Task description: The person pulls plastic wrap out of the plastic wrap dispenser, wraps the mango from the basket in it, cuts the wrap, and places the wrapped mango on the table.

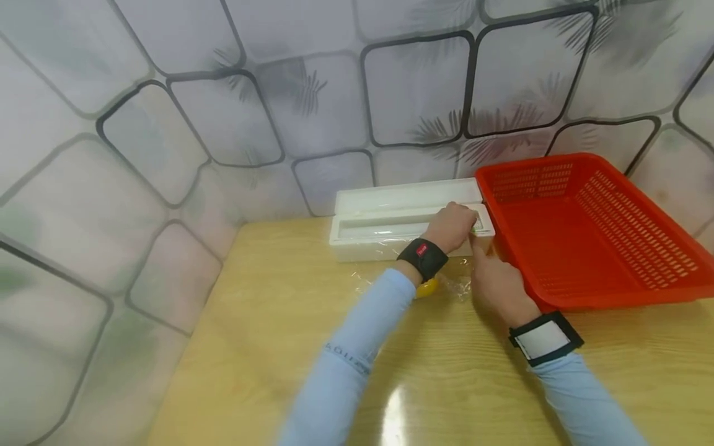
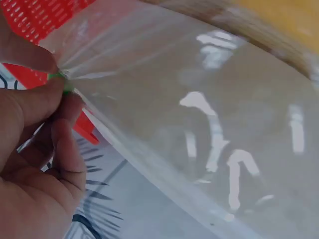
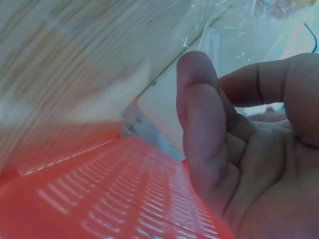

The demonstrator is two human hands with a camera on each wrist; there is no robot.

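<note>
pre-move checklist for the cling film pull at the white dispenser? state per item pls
1. Left hand on the small green slider of the long white plastic film dispenser: ok, pinched between thumb and finger.
2. Clear plastic film drawn out and taut: ok, stretched, with creases at the pinch.
3. Right hand steadying the dispenser's end: cannot tell, close to it, but contact is hidden.
4. Yellow object under the film on the wooden table: cannot tell, mostly hidden by the left forearm.
5. Red perforated plastic basket clear of the dispenser: not ok, its rim sits right beside the dispenser's end.
</note>
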